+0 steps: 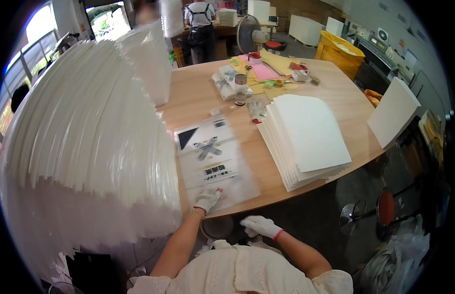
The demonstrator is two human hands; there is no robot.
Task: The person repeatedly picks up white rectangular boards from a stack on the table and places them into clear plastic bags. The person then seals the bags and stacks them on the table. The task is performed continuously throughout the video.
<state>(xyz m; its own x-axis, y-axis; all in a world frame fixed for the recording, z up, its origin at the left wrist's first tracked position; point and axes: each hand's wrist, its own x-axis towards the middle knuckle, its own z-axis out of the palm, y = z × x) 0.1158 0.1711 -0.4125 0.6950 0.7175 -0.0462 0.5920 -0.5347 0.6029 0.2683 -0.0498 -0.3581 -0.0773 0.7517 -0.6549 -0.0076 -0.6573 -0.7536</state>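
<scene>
Left hand [207, 200] on the bag [230, 181] at the desk [191, 98] edge; right hand [262, 227] beyond it, fingers loosely gathered. Whether either pinches cannot be told. One-sided pulling could skew the bag.

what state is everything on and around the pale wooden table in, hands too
Clear printed plastic bag: lying flat
White-gloved left hand: resting on the bag
White-gloved right hand: nothing visible in it
White rectangular sheets: stacked, edges staggered
Glossy white plastic pile: stacked high
Clear cylindrical container: upright
Loose white fabric glove: lying unworn
Grey round fan: standing, spinning unclear
Large yellow container: open
</scene>
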